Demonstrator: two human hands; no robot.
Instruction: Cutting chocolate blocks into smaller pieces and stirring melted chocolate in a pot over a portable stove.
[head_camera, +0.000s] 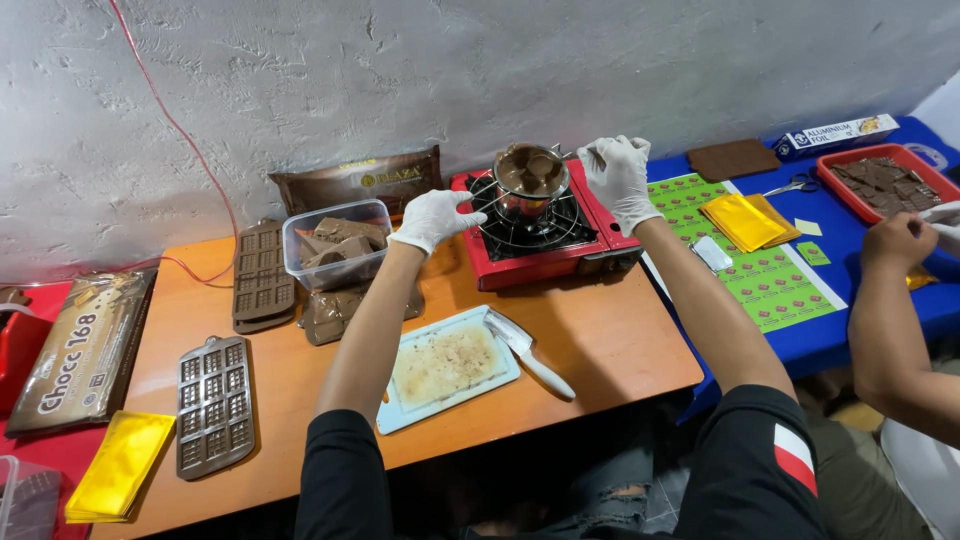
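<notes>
A small steel pot (530, 175) holding melting chocolate pieces sits on a red portable gas stove (520, 262) at the back of the wooden table (620, 340). Both my hands wear white gloves. My left hand (432, 217) hovers just left of the stove, fingers loosely spread, holding nothing. My right hand (618, 175) is raised just right of the pot, fingers curled near the pot's handle; whether it grips the handle is unclear. A clear tub of chocolate chunks (335, 243) stands left of my left hand.
A white cutting board (450, 365) with a knife (527, 352) lies near the front edge. Chocolate moulds (214, 405) and yellow foil sheets (120, 465) lie at left. On the blue table, a co-worker's hand (900, 240) is near a red tray of chocolate (885, 185).
</notes>
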